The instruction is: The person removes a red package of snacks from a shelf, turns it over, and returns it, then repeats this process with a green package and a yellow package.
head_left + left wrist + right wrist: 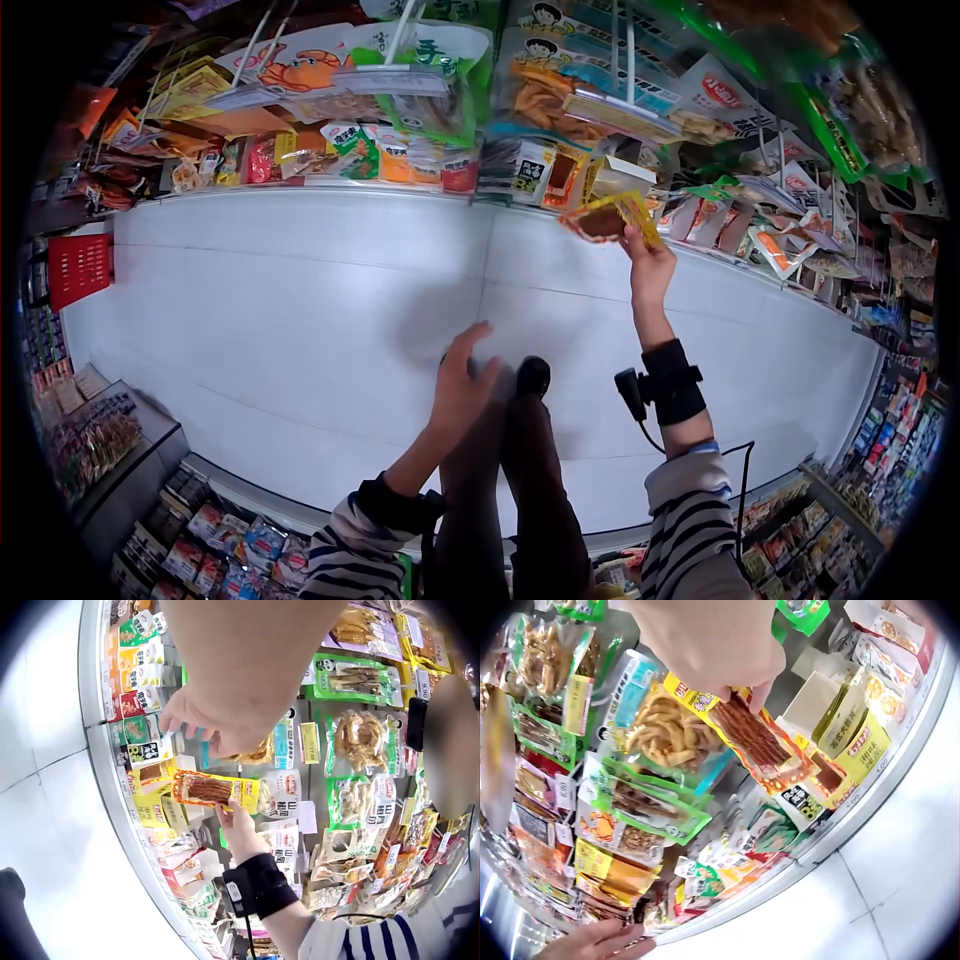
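Note:
My right hand pinches one end of a yellow and orange snack packet with brown strips showing through its window. In the right wrist view the packet hangs slantwise from the fingers of that hand, in front of the shelf's small boxes. My left hand is held over the floor with its fingers apart and nothing in it. The left wrist view shows the right hand at the packet, beside an open box of similar packets.
Bagged snacks hang on hooks above a low shelf edge. A red basket stands at the far left. Other stocked shelves lie behind the person, whose shoe is on the pale floor.

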A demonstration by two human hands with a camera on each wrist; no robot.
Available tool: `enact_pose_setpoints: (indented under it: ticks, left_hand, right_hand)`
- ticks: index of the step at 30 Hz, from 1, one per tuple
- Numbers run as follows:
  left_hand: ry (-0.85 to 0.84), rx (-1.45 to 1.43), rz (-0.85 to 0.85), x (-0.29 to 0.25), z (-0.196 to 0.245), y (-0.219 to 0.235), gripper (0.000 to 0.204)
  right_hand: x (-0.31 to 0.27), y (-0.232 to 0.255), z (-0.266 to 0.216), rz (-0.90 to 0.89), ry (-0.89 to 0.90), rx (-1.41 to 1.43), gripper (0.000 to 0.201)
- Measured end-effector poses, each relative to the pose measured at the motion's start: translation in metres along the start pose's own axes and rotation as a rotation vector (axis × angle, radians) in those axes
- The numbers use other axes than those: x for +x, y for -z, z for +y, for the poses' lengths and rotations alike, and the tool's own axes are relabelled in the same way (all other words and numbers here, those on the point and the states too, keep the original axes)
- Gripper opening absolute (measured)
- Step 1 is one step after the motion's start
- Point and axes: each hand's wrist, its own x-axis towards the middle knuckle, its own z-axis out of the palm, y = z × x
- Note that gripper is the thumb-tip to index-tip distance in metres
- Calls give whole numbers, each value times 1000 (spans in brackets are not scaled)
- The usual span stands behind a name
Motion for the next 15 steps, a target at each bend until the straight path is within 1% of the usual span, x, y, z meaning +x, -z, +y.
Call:
enact_pose_setpoints:
  ticks: [3, 6, 7, 10, 11, 13, 14, 15]
  left_hand:
    - [10, 13, -26, 10, -22, -5, 35]
    - [24, -4, -29, 22, -43, -10, 35]
    - [29, -14, -26, 26, -48, -12, 35]
    - [35, -52, -23, 36, -59, -15, 35]
    - [42, -62, -25, 39, -61, -15, 35]
    - [51, -81, -27, 45, -63, -15, 35]
    - [48, -77, -24, 47, -65, -15, 35]
    - [44, -72, -22, 49, -67, -15, 35]
  right_hand:
    - [38, -21, 22, 99, 218, -392, 19]
    - [64, -42, 40, 161, 315, -759, 18]
    - [68, -49, 45, 135, 297, -675, 17]
    - [70, -68, 54, 128, 313, -668, 16]
    - [69, -73, 50, 105, 279, -674, 14]
    - [77, -77, 68, 132, 369, -753, 13]
    - [79, -80, 70, 147, 417, -791, 13]
    - [81, -80, 69, 158, 411, -784, 13]
